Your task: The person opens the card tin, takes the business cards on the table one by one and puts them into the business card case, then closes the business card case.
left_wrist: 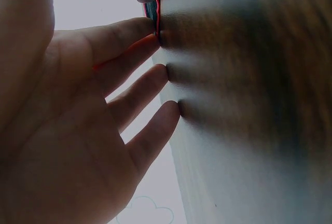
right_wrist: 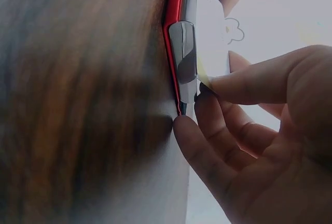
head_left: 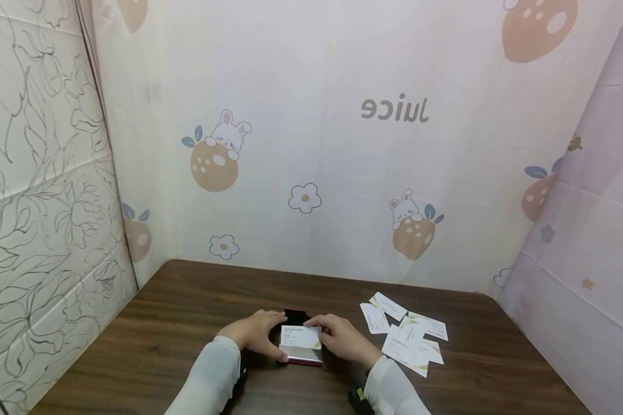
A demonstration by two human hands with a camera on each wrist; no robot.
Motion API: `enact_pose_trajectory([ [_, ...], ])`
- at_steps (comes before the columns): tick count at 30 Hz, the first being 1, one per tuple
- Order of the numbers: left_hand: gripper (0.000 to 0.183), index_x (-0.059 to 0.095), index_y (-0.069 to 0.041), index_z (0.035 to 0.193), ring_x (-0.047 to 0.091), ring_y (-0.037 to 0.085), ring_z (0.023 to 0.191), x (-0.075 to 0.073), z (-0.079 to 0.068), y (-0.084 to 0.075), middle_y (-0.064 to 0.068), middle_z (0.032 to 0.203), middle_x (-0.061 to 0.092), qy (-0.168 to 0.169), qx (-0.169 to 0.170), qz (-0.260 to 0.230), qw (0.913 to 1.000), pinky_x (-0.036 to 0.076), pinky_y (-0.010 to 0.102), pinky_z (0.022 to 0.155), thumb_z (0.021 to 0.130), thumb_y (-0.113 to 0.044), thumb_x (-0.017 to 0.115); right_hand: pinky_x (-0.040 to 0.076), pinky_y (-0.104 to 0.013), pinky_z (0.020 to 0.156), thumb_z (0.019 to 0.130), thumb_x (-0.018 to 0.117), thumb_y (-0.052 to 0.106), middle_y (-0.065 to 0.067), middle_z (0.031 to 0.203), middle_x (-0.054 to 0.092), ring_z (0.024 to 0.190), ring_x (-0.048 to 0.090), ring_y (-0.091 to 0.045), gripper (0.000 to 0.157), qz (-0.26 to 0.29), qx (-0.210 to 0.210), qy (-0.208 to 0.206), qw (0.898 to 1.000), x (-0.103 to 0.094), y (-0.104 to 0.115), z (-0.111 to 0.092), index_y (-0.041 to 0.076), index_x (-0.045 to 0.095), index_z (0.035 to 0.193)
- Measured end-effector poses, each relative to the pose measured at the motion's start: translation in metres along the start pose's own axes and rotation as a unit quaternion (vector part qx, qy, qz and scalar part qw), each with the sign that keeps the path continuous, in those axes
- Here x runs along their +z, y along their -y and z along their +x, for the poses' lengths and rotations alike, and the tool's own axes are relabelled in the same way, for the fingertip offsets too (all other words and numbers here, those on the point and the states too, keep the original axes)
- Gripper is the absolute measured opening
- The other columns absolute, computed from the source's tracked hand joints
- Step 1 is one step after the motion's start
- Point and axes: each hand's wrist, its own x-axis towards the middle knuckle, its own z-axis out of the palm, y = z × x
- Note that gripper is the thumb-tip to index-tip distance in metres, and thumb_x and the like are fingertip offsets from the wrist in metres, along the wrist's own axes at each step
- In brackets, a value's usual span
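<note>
1. Card (head_left: 300, 336): btwn the hands, flat on the case's metal face, covering its far part; near strip of metal bare. Prob. v. light, thin, a bit springy; corners would crease if forced.
2. Best hold on card: by its edges, thumb + index. Pressing mid-face would likely just slide it, as bare metal looks slick.
3. Case (head_left: 305, 354): on the counter, btwn the hands, under the card. Metal body w/ red outer cover, rounded end at R hand side. Prob. stiff, light-to-medium wt., smooth enough to skid if pushed. Take by its short ends, clear of the card.
4. Flap (head_left: 295, 316): black inside, laid back past the case, just beyond the fingertips. Looks bendy, so a poor place to lift from.
5. L hand (head_left: 258, 333): spread wide, fingers nearly straight, thumb at case's near L corner, index at its far L end; other fingertips down at counter. Looks like steadying, not a tight hold.
6. R hand (head_left: 344, 339): narrow, pinching the card's R edge btwn thumb & index; a lower fingertip sits by the red cover.
7. Loose cards (head_left: 405, 344): overlapping, right of R hand, apart from it. Prob. same light stock; lift by a free corner.
8. Counter (head_left: 181, 323): dark wood-look, under all; curtain (head_left: 311, 144) beyond the hands.
</note>
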Motion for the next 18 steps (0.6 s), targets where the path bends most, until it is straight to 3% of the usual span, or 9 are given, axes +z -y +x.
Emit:
enact_pose_trajectory([
  [18,0.092,0.049,-0.007,0.147,0.036,0.034,0.14,0.0,-0.0016,-0.0012,0.009,0.152,0.044,-0.002,-0.006,-0.003,1.0,0.037,0.056,0.108,0.074,-0.05,0.084,0.048,-0.033,0.079,0.096,0.063,0.004,0.001,0.11,0.064,0.092,0.055,-0.011,0.028,-0.001,-0.014,0.045,0.999,-0.0016,-0.0015,-0.003,0.015,0.072,0.12],
])
